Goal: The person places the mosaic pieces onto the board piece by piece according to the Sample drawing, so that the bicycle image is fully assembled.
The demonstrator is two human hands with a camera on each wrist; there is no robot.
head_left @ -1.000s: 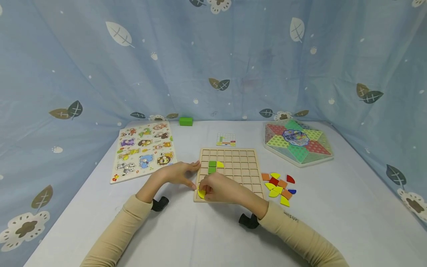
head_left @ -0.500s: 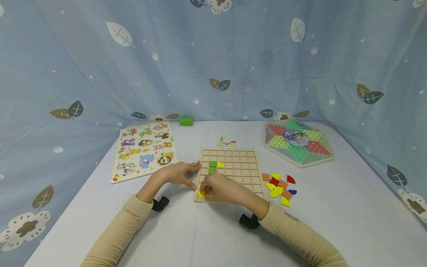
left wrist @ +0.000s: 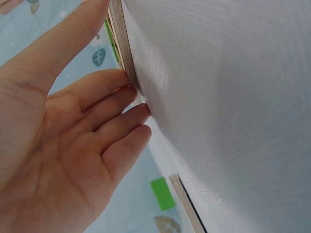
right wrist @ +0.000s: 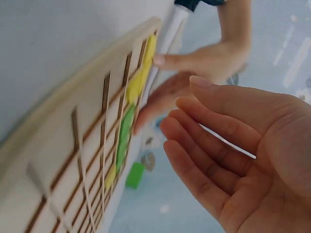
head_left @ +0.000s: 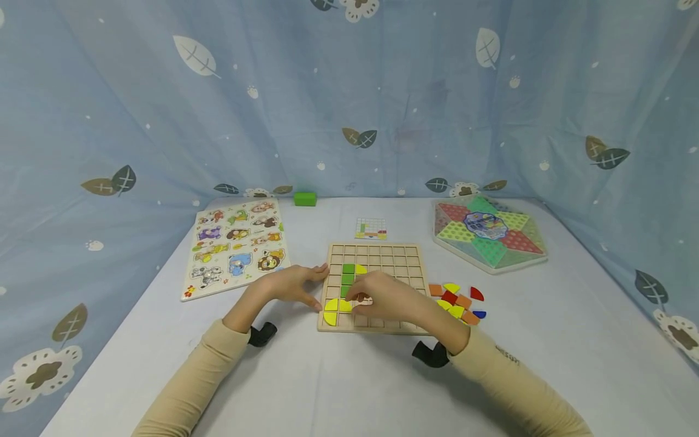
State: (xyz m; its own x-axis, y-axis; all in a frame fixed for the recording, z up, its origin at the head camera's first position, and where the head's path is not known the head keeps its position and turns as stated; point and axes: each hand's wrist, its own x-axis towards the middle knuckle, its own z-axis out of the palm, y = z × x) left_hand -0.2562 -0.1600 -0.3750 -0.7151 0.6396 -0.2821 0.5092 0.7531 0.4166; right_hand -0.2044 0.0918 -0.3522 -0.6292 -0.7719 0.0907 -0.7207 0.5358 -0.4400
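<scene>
A wooden grid board (head_left: 395, 261) lies in the middle of the white table. Several green squares (head_left: 347, 280) form a column in its cells, with a yellow quarter-circle (head_left: 360, 269) beside the top one. At the lower left corner, yellow quarter-circles (head_left: 330, 318) sit in neighbouring cells. My left hand (head_left: 295, 285) rests at the board's left edge, its thumb and fingertips against the rim (left wrist: 124, 48) in the left wrist view. Over the board, to the right of those yellow pieces, hovers my right hand (head_left: 384, 296); its fingers are loosely bent with nothing between them in the right wrist view.
Loose red, orange, yellow and blue pieces (head_left: 463, 301) lie right of the board, partly hidden by my right wrist. Behind the board is a small pattern card (head_left: 371, 228). An animal puzzle (head_left: 238, 264), a green block (head_left: 304, 199) and a hexagonal game box (head_left: 520, 243) stand around.
My right hand has let go of the yellow quarter-circle at the lower left corner and moved right and slightly up, uncovering the yellow pieces there. My left hand has stayed put.
</scene>
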